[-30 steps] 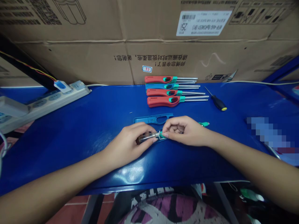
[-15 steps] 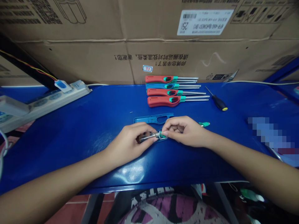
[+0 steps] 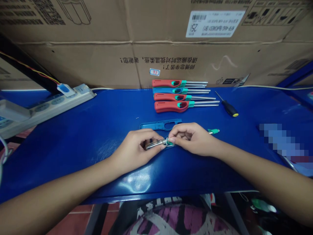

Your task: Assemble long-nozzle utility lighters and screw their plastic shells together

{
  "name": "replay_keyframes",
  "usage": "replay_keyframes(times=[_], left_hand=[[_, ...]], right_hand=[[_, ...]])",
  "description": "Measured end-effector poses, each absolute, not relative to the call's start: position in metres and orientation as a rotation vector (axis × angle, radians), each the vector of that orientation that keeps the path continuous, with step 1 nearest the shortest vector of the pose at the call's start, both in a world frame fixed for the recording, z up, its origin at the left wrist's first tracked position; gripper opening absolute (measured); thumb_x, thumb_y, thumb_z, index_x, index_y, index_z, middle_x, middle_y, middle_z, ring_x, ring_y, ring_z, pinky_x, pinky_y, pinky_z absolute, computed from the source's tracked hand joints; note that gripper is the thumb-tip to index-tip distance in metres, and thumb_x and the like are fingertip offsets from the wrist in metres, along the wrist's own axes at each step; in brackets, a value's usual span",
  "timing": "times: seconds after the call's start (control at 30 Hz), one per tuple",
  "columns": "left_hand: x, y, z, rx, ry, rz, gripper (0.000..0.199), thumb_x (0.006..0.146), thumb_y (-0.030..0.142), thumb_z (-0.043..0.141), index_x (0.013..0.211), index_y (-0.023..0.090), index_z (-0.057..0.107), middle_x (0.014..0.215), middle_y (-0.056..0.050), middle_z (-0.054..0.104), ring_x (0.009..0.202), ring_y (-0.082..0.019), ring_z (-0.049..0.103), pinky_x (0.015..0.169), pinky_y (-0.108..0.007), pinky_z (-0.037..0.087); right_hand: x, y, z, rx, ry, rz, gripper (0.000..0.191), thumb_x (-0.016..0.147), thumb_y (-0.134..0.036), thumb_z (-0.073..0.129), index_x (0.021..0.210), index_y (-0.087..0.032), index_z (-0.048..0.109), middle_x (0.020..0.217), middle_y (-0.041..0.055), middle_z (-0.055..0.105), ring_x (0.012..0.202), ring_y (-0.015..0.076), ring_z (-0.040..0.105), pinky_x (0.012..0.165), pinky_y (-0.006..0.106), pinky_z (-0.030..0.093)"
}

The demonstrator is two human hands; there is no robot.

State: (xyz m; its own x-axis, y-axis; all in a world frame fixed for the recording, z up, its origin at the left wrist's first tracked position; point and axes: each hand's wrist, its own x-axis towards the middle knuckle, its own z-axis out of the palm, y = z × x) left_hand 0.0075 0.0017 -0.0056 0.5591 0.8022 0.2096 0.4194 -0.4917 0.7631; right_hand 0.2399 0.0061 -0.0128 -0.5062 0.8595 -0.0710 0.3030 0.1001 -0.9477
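My left hand point(image 3: 135, 147) is closed around a clear lighter fuel tank point(image 3: 154, 144), its thumb and fingers along the sides. Thin pale wire point(image 3: 167, 142) loops at the tank's right end, by a small green part point(image 3: 170, 140). My right hand point(image 3: 192, 138) is closed, thumb and forefinger pinching that green part; its other fingers curl in. Just beyond both hands lies an empty blue lighter shell half point(image 3: 154, 125). A metal tube with a green end piece point(image 3: 214, 131) shows past my right hand, its other end hidden. More blue plastic, mostly covered, lies under the hands.
Several red and blue gas lighters point(image 3: 171, 106) lie in a row at the back, against a cardboard box point(image 3: 97, 62). A screwdriver point(image 3: 229, 107) rests to their right. A power strip point(image 3: 56, 102) runs along the left. A tiny metal pin point(image 3: 137, 117) sits on the blue table point(image 3: 117, 107).
Both hands stay almost in place on the tank and the green part. My right hand has shifted very slightly left; the tank looks turned a little.
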Motion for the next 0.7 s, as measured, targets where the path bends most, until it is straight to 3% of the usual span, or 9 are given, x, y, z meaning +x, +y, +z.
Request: replay_keyframes(times=[0.3, 0.5, 0.7], left_hand=[[0.0081, 0.003, -0.006, 2.172, 0.988, 0.693, 0.012, 0.091, 0.03, 0.07, 0.095, 0.019, 0.074, 0.077, 0.001, 0.068, 0.06, -0.009, 0.055, 0.056, -0.02, 0.043], [0.0054, 0.0039, -0.0065, 2.18, 0.953, 0.649, 0.023, 0.091, 0.031, 0.071, 0.111, 0.021, 0.073, 0.081, 0.001, 0.068, 0.059, -0.008, 0.054, 0.056, -0.02, 0.043], [0.0056, 0.0039, -0.0035, 2.157, 0.966, 0.646, 0.015, 0.093, 0.028, 0.067, 0.1, 0.018, 0.076, 0.078, 0.0, 0.067, 0.059, -0.008, 0.054, 0.054, -0.019, 0.041]], right_hand=[[0.2397, 0.0068, -0.0113, -1.119, -1.825, 1.453, 0.024, 0.088, -0.04, 0.068, 0.085, -0.016, 0.064, 0.066, -0.003, 0.054, 0.056, 0.0081, 0.044, 0.051, 0.023, 0.033], [0.24, 0.0084, -0.0081, -1.054, -1.696, 1.567, 0.028, 0.087, -0.043, 0.07, 0.085, -0.017, 0.06, 0.059, -0.0071, 0.049, 0.048, 0.0054, 0.039, 0.044, 0.022, 0.028], [0.2405, 0.0095, -0.0064, -1.091, -1.666, 1.567, 0.035, 0.08, -0.048, 0.077, 0.085, -0.016, 0.062, 0.06, -0.0063, 0.052, 0.049, 0.0054, 0.04, 0.046, 0.022, 0.029]])
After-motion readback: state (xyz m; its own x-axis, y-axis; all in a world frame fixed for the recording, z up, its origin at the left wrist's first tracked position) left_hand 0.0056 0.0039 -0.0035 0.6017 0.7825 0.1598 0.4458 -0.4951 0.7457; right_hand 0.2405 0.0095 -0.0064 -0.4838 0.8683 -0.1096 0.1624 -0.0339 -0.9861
